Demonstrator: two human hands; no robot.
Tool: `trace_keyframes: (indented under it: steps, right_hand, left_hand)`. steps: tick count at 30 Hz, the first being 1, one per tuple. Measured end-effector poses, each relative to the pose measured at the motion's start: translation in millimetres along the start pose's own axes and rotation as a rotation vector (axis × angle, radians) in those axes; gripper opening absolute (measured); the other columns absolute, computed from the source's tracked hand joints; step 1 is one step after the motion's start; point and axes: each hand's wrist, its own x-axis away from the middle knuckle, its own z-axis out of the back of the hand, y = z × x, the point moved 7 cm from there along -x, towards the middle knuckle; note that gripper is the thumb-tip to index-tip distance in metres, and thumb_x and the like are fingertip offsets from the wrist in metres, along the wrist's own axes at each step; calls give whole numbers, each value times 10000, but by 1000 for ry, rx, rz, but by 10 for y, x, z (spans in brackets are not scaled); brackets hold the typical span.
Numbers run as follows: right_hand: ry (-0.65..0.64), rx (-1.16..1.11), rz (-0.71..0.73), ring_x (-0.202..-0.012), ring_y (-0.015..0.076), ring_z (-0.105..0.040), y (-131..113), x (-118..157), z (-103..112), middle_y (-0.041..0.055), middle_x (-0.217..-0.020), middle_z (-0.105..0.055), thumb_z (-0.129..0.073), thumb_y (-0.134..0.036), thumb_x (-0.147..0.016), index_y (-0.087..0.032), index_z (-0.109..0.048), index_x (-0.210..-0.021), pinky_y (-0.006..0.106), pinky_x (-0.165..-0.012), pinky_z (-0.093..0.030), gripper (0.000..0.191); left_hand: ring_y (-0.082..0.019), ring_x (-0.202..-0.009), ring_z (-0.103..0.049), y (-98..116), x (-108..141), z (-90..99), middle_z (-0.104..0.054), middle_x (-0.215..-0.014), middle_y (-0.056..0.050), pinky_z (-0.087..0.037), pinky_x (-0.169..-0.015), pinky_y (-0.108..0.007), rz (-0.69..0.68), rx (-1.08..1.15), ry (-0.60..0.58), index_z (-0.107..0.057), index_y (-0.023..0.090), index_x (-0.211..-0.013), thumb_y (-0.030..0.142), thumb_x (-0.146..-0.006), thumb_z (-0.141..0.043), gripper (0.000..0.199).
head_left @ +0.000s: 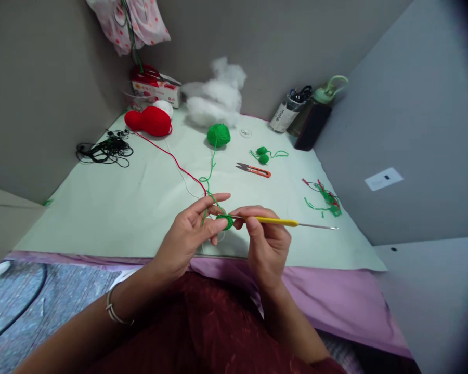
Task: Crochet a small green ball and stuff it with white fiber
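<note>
dark red patterned garment [203, 332], dark red sleeve edge [327, 365], slim silvery open-ended bangle [113, 309] on left wrist

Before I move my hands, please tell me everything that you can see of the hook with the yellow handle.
The hook has a plastic-looking yellow handle between two thin metallic shafts. The right hand holds it nearly level above the pale cloth. Its left end reaches the green yarn piece in the left hand, where its tip is unclear; the other end sticks out free to the right.

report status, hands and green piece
Left hand pinching green piece. Right hand holding yellow hook, tip at piece. Red yarn, green yarn by left hand.
</note>
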Motion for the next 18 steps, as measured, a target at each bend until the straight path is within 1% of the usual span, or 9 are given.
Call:
trace_keyframes:
  steps: [3, 5, 8, 10, 11, 13, 15, 17, 18]
  right_hand:
    - [-5, 1, 54, -801, 151, -675, -51, 20, -4, 13, -917, -755, -659, -199, -992, -272, -792, -1004, 314, -724, -548, 152]
    - [0, -73, 8, -771, 142, -668, -24, 2, 17, 10, -908, -745, -650, -213, -999, -274, -789, -993, 310, -715, -546, 151]
    - [31, -221, -121, -687, 113, -640, 65, -56, 80, -3, -851, -722, -657, -262, -997, -262, -777, -956, 278, -676, -533, 127]
    - [57, -269, -184, -639, 104, -613, 105, -95, 126, -2, -803, -709, -689, -306, -972, -241, -769, -913, 257, -627, -515, 118]
    - [63, -283, -208, -614, 102, -596, 120, -108, 141, -1, -780, -703, -704, -327, -956, -231, -763, -891, 250, -600, -504, 130]
    - [41, -318, -251, -583, 102, -576, 146, -115, 132, 0, -743, -691, -716, -354, -939, -224, -752, -871, 244, -565, -492, 151]
    - [-11, -338, -265, -585, 109, -586, 156, -97, 83, 1, -736, -692, -714, -362, -937, -226, -757, -894, 252, -566, -504, 149]
    - [-43, -270, -218, -642, 123, -625, 132, -68, 46, 18, -805, -726, -702, -342, -950, -233, -776, -935, 272, -603, -531, 132]
    - [-42, -199, -169, -694, 136, -650, 101, -56, 40, 30, -858, -747, -695, -322, -958, -238, -786, -959, 286, -634, -546, 124]
  left_hand:
    - [-91, -710, -526, -13, -10, -17, -641, -932, -12, -470, -531, -163, 34, 24, -13, -669, 220, -1395, 231, -809, -872, 620]
    - [-84, -676, -498, -32, -12, -28, -623, -894, -1, -437, -504, -159, 104, 78, -36, -633, 210, -1435, 220, -802, -874, 678]
    - [-56, -603, -391, -77, 7, -60, -554, -834, 22, -373, -478, -147, 243, 165, -125, -677, 199, -1393, 226, -812, -861, 610]
    - [-41, -563, -299, -90, 23, -77, -522, -813, 32, -345, -476, -146, 293, 198, -179, -722, 208, -1342, 237, -826, -846, 531]
    - [-39, -557, -282, -90, 27, -82, -518, -811, 32, -341, -479, -147, 296, 206, -191, -740, 215, -1318, 240, -829, -842, 500]
    - [-42, -569, -327, -79, 24, -89, -532, -822, 26, -351, -489, -152, 260, 209, -186, -765, 230, -1274, 237, -817, -850, 466]
    - [-60, -612, -427, -62, 16, -92, -558, -826, 21, -384, -512, -163, 185, 176, -155, -780, 235, -1230, 225, -786, -874, 453]
    - [-86, -668, -507, -43, 7, -79, -589, -815, 20, -426, -554, -179, 88, 101, -101, -781, 241, -1209, 217, -767, -892, 456]
    - [-92, -684, -524, -38, 4, -63, -601, -809, 22, -444, -583, -187, 45, 55, -67, -779, 245, -1210, 215, -769, -893, 456]
